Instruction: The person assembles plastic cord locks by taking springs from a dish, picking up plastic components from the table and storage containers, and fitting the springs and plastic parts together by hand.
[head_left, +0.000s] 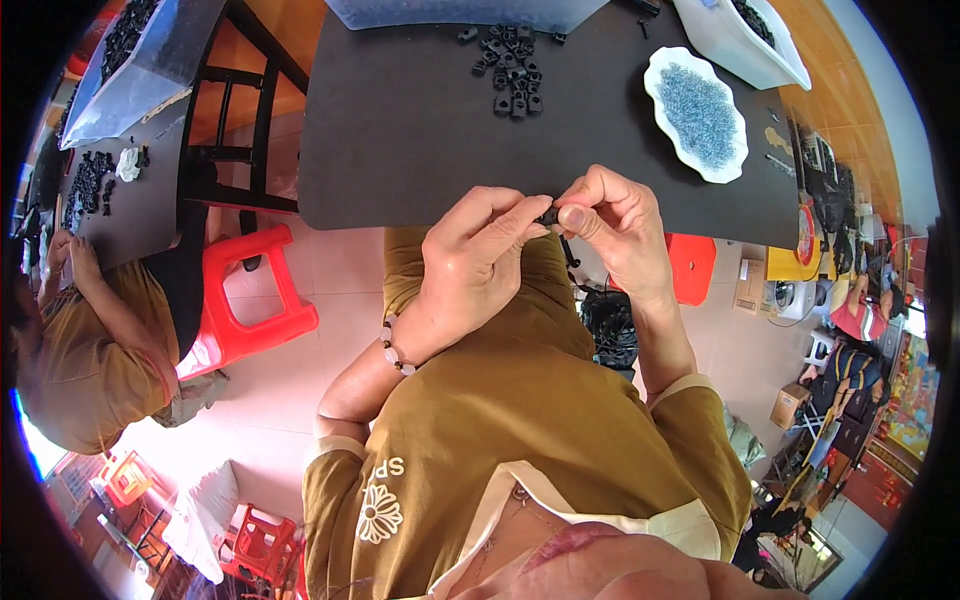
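Above the near edge of the dark table (400, 130), my two hands meet at a small black plastic piece (547, 215). The thumb and fingers of my left hand (475, 265) are closed on its left side. From the other side my right hand (622, 230) pinches it; fingertips cover much of it, so its exact shape is hidden. Farther back on the table lies a loose pile of small black blocky pieces (515, 70). To the right, a white scalloped dish (737, 150) holds a heap of tiny shiny blue-grey pieces (697, 115).
A translucent bin (465, 14) stands at the table's far edge, and a white bin (745, 45) of black parts at the far right. At left, another person (100, 340) works at a second table (145, 200). Red stools (262, 335) stand beside and behind me.
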